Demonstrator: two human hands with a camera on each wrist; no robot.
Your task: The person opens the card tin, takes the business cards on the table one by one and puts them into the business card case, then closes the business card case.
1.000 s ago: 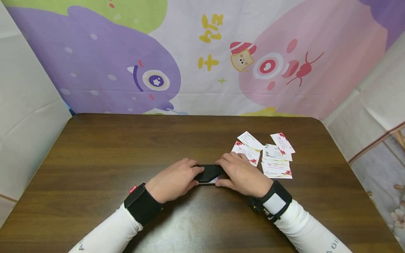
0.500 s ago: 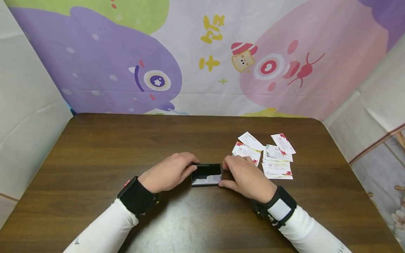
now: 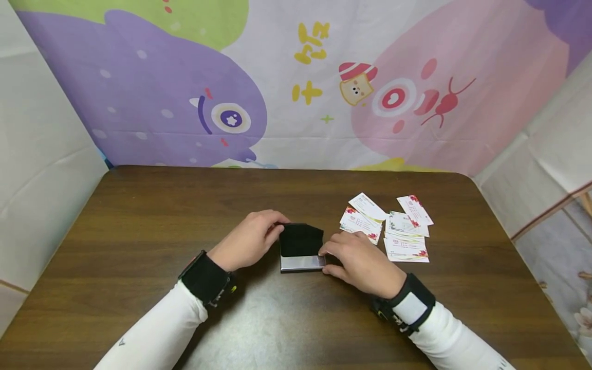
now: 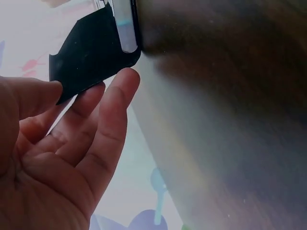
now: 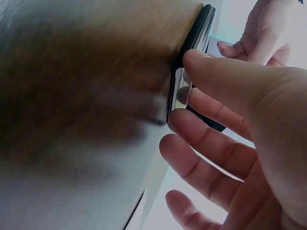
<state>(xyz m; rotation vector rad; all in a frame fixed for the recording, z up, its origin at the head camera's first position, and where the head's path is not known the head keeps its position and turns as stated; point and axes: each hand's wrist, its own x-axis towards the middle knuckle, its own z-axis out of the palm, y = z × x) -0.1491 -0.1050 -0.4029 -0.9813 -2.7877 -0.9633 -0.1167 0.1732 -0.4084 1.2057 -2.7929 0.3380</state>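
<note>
The card case [image 3: 302, 264] lies on the table, near its middle, silver strip to the front & black flap [image 3: 301, 240] raised at the back. The left hand [image 3: 247, 239] pinches the flap at its left corner, thumb against fingers. The right hand [image 3: 363, 263] holds the case's right end b/w thumb & index finger; its other fingers are spread loosely. Just beyond this hand, to the right, are printed cards [image 3: 406, 247] w/ red flowers, some overlapping. The table [image 3: 185, 205] is dark brown wood w/ rounded far corners – a pale glare [image 3: 277, 324] shines at the near side. Behind it hangs a cartoon backdrop [image 3: 282, 103], purple figure left, pink one right. White cloth [image 3: 51, 133] closes the left side; on the right, another white sheet [image 3: 541, 149] – below it, a greyish floral fabric [image 3: 561, 246].
</note>
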